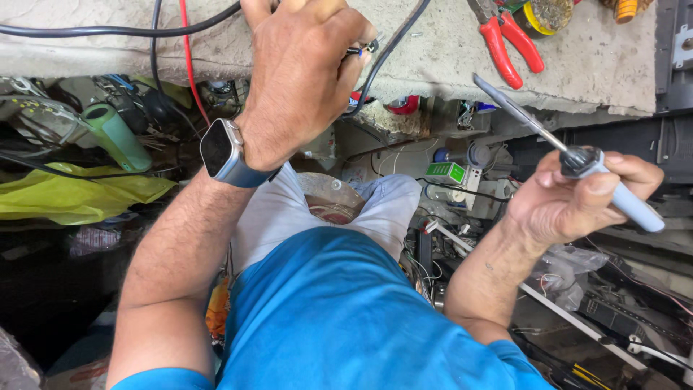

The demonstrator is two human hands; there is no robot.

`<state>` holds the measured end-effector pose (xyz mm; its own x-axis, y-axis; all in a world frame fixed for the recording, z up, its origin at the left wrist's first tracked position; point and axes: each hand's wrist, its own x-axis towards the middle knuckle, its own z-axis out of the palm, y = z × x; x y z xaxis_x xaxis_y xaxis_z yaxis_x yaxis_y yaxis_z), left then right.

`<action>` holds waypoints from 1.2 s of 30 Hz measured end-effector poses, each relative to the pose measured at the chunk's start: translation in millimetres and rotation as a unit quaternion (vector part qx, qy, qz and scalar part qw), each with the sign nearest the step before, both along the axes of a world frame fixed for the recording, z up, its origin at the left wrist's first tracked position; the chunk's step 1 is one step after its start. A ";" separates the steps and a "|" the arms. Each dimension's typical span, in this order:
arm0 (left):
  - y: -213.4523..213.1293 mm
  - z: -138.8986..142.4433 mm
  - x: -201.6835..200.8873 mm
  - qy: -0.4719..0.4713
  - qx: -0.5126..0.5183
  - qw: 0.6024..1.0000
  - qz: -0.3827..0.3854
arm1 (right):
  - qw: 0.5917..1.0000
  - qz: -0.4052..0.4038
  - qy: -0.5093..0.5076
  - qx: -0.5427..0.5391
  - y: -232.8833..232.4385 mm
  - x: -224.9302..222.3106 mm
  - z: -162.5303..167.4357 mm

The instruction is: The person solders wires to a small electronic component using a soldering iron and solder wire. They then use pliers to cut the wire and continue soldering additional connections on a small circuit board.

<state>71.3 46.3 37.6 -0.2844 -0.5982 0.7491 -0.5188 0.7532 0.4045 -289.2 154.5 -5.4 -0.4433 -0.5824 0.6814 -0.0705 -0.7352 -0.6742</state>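
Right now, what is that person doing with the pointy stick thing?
A person in a blue shirt sits at a rough stone workbench. Their right hand holds a soldering iron by its pale handle, with the metal tip pointing up toward the bench and touching nothing. Their left hand, with a smartwatch on the wrist, rests on the bench and pinches a small dark part at the end of a black cable in its fingers. Red-handled pliers lie on the bench nearby.

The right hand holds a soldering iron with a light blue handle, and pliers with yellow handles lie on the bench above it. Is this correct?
Not quite: in the head view the pliers have red handles, not yellow. The right hand does hold the soldering iron with a light blue handle, below them.
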 end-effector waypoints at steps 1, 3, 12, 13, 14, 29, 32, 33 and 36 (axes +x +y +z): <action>-0.9 -2.3 1.1 -0.003 0.008 1.000 -0.003 | 1.000 0.006 0.002 -0.002 -4.3 9.4 0.9; -1.5 -6.8 1.8 -0.002 0.024 1.000 -0.010 | 1.000 0.012 0.011 0.002 -11.4 30.4 -0.8; 1.0 -24.3 -9.2 0.037 0.042 0.997 -0.057 | 0.972 0.085 0.216 0.039 -69.5 118.9 -22.9; 1.4 -25.9 -8.5 0.035 0.008 0.998 -0.060 | 0.965 0.097 0.240 0.036 -75.3 125.1 -22.6; 0.9 -27.3 -7.8 0.032 -0.025 0.997 -0.062 | 0.959 0.107 0.261 0.038 -80.5 128.8 -20.5; -51.3 -34.3 32.1 -0.013 -0.097 0.993 -0.070 | 0.926 0.171 0.336 0.039 -157.0 164.2 -16.6; -45.0 -26.4 34.3 -0.008 -0.086 0.995 -0.045 | 0.930 0.175 0.323 0.015 -155.9 166.7 -12.5; -41.4 -23.0 35.2 -0.009 -0.084 0.996 -0.040 | 0.931 0.179 0.319 0.011 -153.2 167.9 -9.7; -33.4 -15.5 38.1 -0.022 -0.078 0.996 -0.037 | 0.933 0.189 0.306 0.018 -146.3 169.4 -2.5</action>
